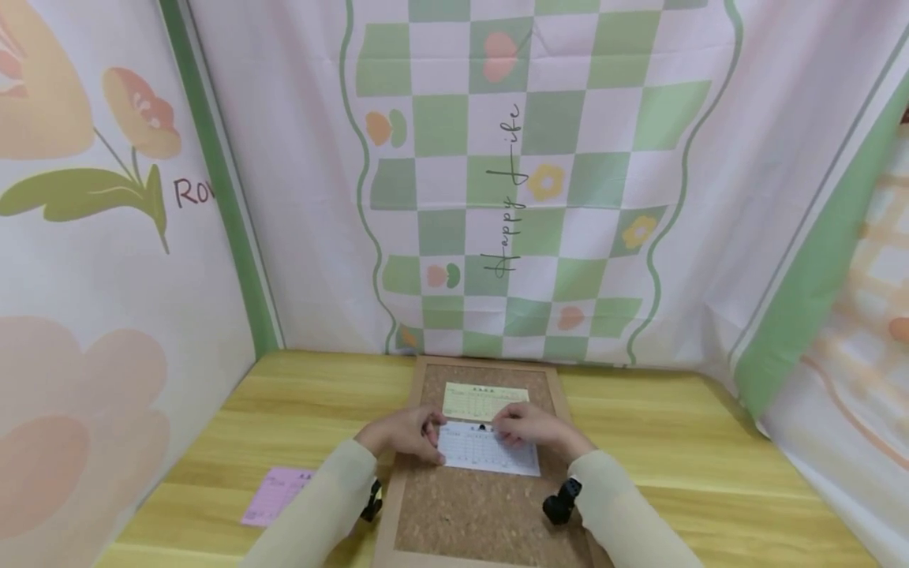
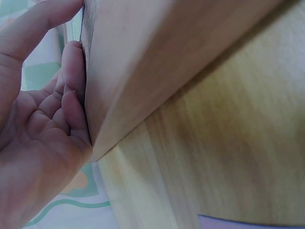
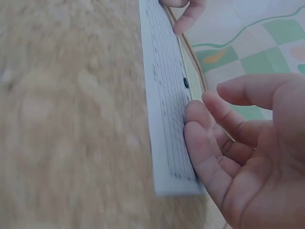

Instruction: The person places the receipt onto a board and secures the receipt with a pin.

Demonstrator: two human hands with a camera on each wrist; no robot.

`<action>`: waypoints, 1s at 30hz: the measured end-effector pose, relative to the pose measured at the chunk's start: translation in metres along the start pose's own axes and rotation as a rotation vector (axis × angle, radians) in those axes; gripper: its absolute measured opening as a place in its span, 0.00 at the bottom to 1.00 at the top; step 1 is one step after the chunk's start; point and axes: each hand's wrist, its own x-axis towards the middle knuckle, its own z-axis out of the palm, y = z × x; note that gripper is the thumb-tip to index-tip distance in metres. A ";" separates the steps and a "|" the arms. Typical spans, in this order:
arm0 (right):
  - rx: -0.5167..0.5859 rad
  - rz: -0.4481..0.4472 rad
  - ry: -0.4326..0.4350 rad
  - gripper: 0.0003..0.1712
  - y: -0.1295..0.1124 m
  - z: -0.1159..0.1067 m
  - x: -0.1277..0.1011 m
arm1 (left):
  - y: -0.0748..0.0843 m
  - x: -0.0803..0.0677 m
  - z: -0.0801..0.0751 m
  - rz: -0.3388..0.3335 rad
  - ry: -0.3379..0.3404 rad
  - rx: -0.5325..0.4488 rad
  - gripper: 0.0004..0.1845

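A white printed form point(image 1: 486, 450) lies on a framed cork board point(image 1: 454, 517), with a black pushpin point(image 1: 483, 427) at its top edge. Just above it on the board is a pale yellow form point(image 1: 465, 401). My left hand point(image 1: 406, 432) touches the white form's left edge; in the left wrist view its lower fingers point(image 2: 74, 71) rest bent against the wooden frame. At the form's upper right, my right hand point(image 1: 533, 426) rests fingers on the paper. In the right wrist view, its thumb and index finger stand apart with nothing visible between them.
A pink form point(image 1: 273, 495) lies on the wooden table point(image 1: 319, 386) left of the board, partly covered by my left sleeve. Behind the table hangs a green checked curtain point(image 1: 490, 181). Black wrist cameras point(image 1: 561, 502) sit on both wrists near the board.
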 end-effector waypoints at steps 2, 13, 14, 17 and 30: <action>-0.007 -0.014 -0.001 0.15 0.001 -0.003 -0.005 | -0.001 0.000 0.000 -0.003 0.000 0.003 0.34; -0.211 -0.121 0.075 0.10 0.007 -0.021 -0.027 | 0.000 -0.002 -0.001 0.004 0.000 -0.022 0.34; -0.232 -0.132 0.086 0.10 0.008 -0.022 -0.029 | 0.000 -0.002 -0.001 0.005 0.000 -0.023 0.34; -0.282 -0.169 0.109 0.10 0.010 -0.027 -0.036 | -0.002 -0.001 -0.001 0.009 0.002 -0.025 0.34; -0.363 -0.179 0.227 0.17 0.032 -0.037 -0.060 | -0.002 -0.001 0.000 0.014 0.004 -0.015 0.34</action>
